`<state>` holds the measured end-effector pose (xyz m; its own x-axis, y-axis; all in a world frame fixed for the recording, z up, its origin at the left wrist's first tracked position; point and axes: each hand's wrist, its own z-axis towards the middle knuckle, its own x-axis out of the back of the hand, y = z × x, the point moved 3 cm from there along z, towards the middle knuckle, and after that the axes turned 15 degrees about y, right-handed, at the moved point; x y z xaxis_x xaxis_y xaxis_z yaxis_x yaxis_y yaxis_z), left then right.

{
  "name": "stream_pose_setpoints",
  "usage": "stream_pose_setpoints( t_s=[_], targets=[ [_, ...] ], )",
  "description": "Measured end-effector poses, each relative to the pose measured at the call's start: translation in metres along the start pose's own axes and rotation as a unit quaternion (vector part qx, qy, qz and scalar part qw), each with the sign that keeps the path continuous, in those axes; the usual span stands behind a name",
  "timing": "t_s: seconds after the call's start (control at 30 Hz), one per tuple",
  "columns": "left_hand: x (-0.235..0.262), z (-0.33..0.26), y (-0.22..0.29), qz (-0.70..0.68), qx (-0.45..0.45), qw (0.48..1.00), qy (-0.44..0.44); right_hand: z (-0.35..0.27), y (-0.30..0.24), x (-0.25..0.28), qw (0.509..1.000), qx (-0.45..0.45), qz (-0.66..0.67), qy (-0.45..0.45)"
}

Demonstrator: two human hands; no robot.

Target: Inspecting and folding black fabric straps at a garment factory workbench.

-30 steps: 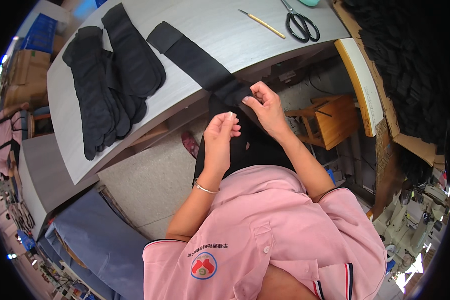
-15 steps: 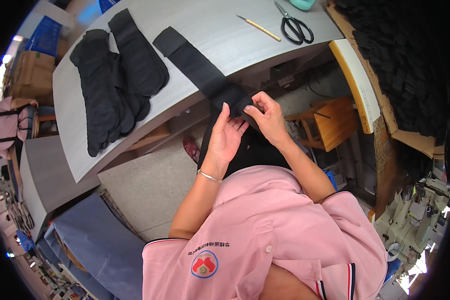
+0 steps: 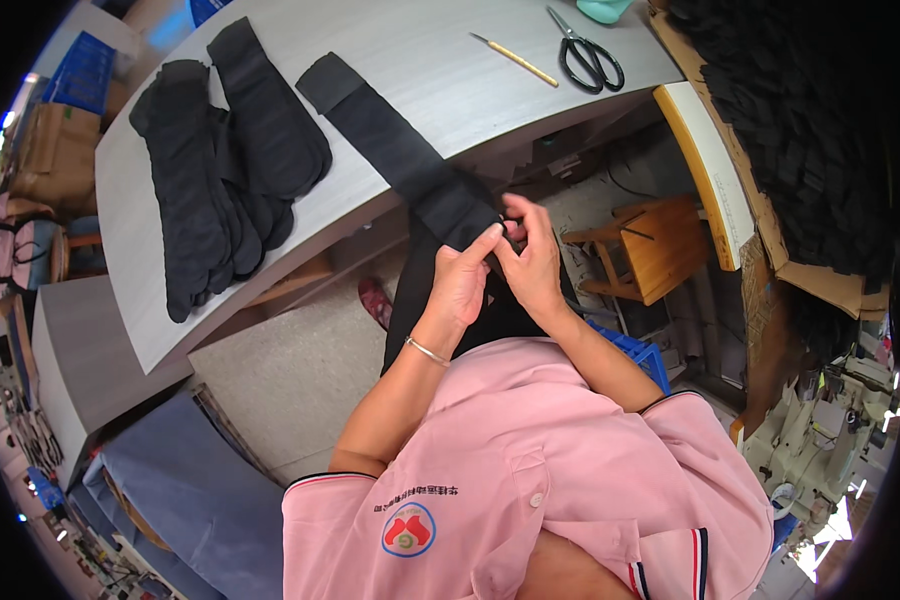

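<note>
A long black sock (image 3: 385,140) lies with its cuff on the grey table and its other end hanging over the near edge towards my lap. At that hanging end my left hand (image 3: 460,282) is closed, thumb pressed on the black fabric. Close beside it, my right hand (image 3: 532,268) pinches the sock's tip, thumb and forefinger together near the left thumb. The exact fold of fabric between the fingers is hidden. To the left on the table (image 3: 410,50) rests a pile of black socks (image 3: 190,180), overlapping one another.
Black-handled scissors (image 3: 590,62) and a thin wooden-handled pointed tool (image 3: 515,60) lie at the table's far right. An open cardboard box (image 3: 820,285) of black items stands right. Below are a wooden stool (image 3: 660,250) and a blue crate (image 3: 635,355).
My left hand has turned from an open palm to a closed grip on the sock's end. My right hand's fingers have shifted on the tip, and the view has moved slightly.
</note>
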<state>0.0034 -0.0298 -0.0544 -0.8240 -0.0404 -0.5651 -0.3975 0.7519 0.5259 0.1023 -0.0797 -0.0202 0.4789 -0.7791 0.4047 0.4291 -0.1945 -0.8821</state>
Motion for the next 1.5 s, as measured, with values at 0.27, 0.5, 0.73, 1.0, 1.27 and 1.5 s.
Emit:
stream_pose_setpoints(
  t_s=[0.27, 0.5, 0.73, 1.0, 1.27, 1.5],
  targets=[
    [-0.012, 0.003, 0.015, 0.076, 0.046, 0.996, -0.009, 0.012, 0.016, -0.005, 0.994, -0.051, 0.068, -0.066],
    [-0.016, 0.009, 0.017, 0.064, 0.029, 0.997, -0.035, 0.026, 0.014, -0.012, 0.998, 0.016, -0.054, -0.041],
    [-0.016, 0.026, 0.016, 0.006, -0.029, 0.999, 0.032, 0.042, -0.009, -0.026, 0.996, 0.073, 0.046, -0.029],
    [-0.015, 0.034, 0.011, 0.019, -0.027, 0.999, 0.015, 0.056, 0.021, -0.041, 0.999, -0.044, 0.007, -0.029],
    [-0.025, 0.024, 0.025, -0.097, 0.019, 0.995, -0.003, 0.039, -0.008, -0.024, 0.998, -0.016, 0.037, -0.042],
    [-0.019, 0.035, 0.021, -0.001, -0.001, 1.0, 0.022, 0.046, 0.012, -0.041, 0.998, 0.023, -0.062, -0.011]
  ],
)
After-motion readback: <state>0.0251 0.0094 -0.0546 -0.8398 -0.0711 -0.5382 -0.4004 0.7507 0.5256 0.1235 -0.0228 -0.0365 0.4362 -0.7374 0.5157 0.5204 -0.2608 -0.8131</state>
